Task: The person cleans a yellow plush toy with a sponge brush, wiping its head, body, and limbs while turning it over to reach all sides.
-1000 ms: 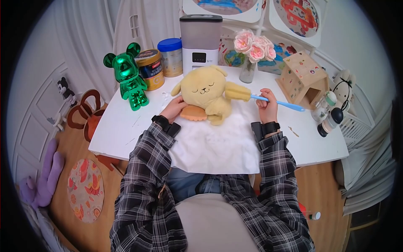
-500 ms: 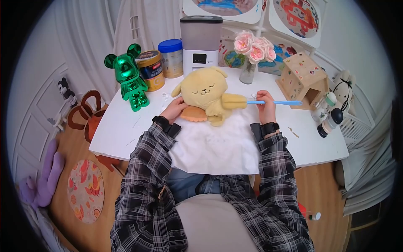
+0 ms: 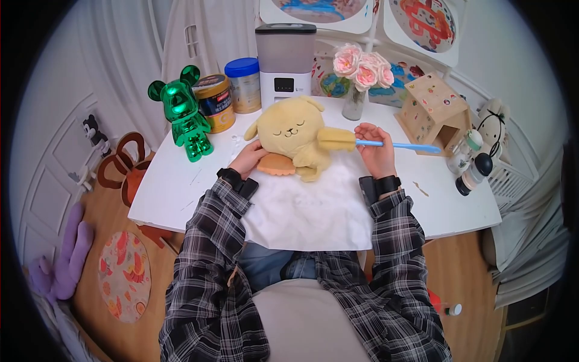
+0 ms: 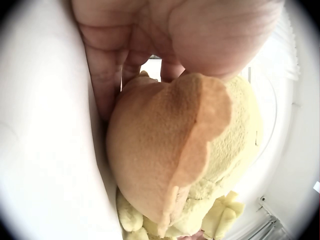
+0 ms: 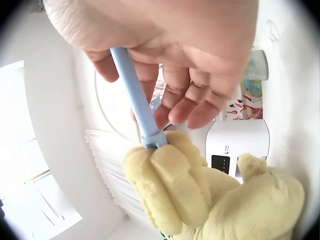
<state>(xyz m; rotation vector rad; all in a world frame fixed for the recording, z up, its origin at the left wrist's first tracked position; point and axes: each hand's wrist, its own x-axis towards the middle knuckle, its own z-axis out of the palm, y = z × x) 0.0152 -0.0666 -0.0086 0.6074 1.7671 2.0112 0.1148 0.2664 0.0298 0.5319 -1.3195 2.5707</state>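
A yellow plush dog (image 3: 292, 130) with an orange scalloped piece (image 3: 277, 164) at its lower side is propped on a white cloth (image 3: 301, 217). My left hand (image 3: 248, 159) grips the plush from its left, thumb and fingers around the orange piece (image 4: 155, 135) in the left wrist view. In my right hand (image 3: 377, 151) is the light-blue handle of a sponge brush (image 3: 338, 139), held near its head between thumb and fingers. The other fingers are loosely bent. The brush's yellow ribbed sponge head (image 5: 175, 185) overlaps the dog's side in the right wrist view.
Behind the plush stand a white dispenser (image 3: 285, 66), two cans, and a vase of pink flowers (image 3: 362, 69). A shiny green bear figure (image 3: 182, 111) is at left. At right are a wooden house (image 3: 431, 111) and two bottles on the white table (image 3: 163, 193).
The brush handle tilted level, then slanted down to the right again, and the sponge head shifted slightly left. The right hand's fingers have loosened. The left hand stays on the plush dog.
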